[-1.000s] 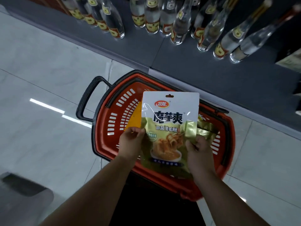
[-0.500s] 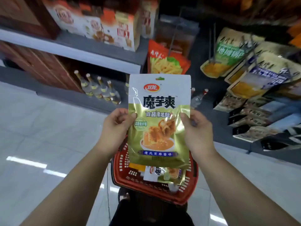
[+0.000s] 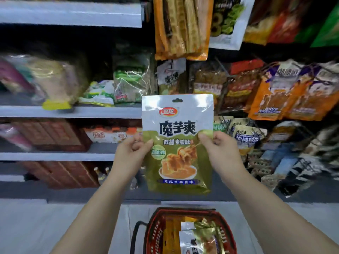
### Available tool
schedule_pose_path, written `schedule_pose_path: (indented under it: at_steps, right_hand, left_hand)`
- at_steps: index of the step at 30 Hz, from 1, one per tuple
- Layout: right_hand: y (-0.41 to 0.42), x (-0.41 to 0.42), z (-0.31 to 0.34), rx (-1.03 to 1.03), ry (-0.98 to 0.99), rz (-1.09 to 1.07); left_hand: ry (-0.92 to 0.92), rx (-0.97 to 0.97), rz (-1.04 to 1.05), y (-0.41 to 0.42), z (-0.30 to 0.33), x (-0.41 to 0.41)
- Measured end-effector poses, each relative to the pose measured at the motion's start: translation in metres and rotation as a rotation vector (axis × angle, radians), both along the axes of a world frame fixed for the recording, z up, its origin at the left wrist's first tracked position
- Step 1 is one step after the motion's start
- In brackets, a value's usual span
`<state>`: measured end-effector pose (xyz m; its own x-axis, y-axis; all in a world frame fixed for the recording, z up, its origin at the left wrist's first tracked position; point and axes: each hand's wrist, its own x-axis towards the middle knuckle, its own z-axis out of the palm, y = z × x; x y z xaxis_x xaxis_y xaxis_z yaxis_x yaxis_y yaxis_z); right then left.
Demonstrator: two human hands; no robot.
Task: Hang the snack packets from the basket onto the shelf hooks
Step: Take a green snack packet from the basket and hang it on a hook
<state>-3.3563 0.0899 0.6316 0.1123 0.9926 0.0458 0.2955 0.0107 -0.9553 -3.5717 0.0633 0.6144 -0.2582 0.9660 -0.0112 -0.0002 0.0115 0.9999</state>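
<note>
I hold one snack packet (image 3: pixel 177 143) upright in front of me with both hands, its printed face toward me and its white top band with the small hang slot uppermost. My left hand (image 3: pixel 131 153) pinches the packet's left edge about halfway down, thumb on the front and the other fingers curled behind it. My right hand (image 3: pixel 221 150) pinches the right edge at the same height, thumb tip pressed on the front just below the large dark lettering. The packet is white above and olive green below, with a picture of food in a bowl. Straight below the packet, on the pale floor, stands the red basket (image 3: pixel 156 233) with its black handle to the left; more packets (image 3: pixel 199 239) lie inside it, one of the same white and green kind on top. Behind the packet's top edge hangs a matching packet (image 3: pixel 169 77) on the shelf hooks, and above that a long orange packet (image 3: pixel 181 28). To the right of my packet, rows of orange, brown and blue hanging packets (image 3: pixel 275 96) fill the rack, blurred. To the left of my packet run grey shelf boards (image 3: pixel 69 111) carrying bagged goods and boxes, also blurred.
</note>
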Motion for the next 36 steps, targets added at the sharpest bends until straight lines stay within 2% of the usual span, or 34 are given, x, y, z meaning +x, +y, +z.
schedule_pose_path:
  at_steps: [10, 16, 21, 28, 36]
  right_hand:
    - [0.035, 0.009, 0.015, -0.022, 0.040, -0.045]
    - [0.079, 0.021, 0.006, -0.047, -0.042, 0.024]
    - [0.131, 0.024, -0.004, -0.087, 0.018, 0.094]
    - [0.182, 0.017, -0.008, -0.083, -0.056, 0.196]
    - [0.195, -0.002, -0.013, -0.049, -0.068, 0.177]
  left_hand:
    - [0.036, 0.027, 0.066, 0.035, 0.006, 0.016]
    - [0.089, -0.011, 0.188, 0.063, -0.005, 0.032]
    - [0.101, -0.065, 0.304, 0.094, -0.009, 0.042]
    - [0.176, -0.104, 0.433, 0.136, -0.011, 0.040]
    - [0.240, -0.147, 0.425, 0.160, -0.022, 0.019]
